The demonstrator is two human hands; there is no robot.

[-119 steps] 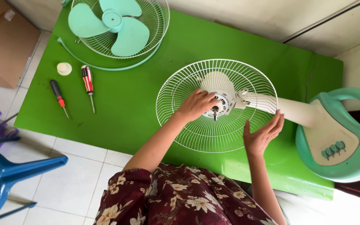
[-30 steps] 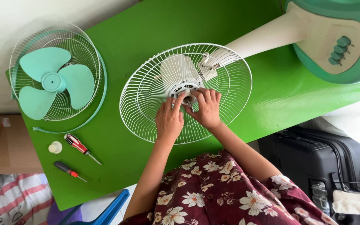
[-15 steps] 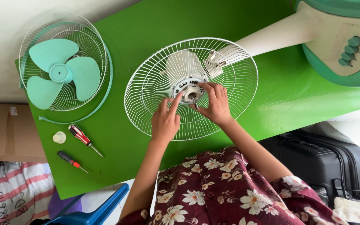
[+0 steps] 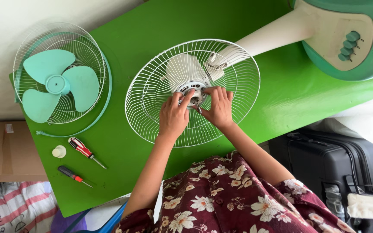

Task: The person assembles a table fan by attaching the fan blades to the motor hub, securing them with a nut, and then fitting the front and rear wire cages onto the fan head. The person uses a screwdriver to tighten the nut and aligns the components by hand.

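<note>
From my head camera, looking down: both my hands have closed back in on the hub (image 4: 194, 93) at the middle of the white wire guard (image 4: 192, 92). Half a second ago my left hand (image 4: 173, 117) sat lower and apart; now its fingertips pinch the hub's rim, meeting my right hand (image 4: 218, 108), fingers curled on the other side by the shaft. So the hub work goes on. Far off my left hand lie the fan blade (image 4: 57, 84), two screwdrivers (image 4: 83, 151) and a small cap (image 4: 58, 151).
</note>
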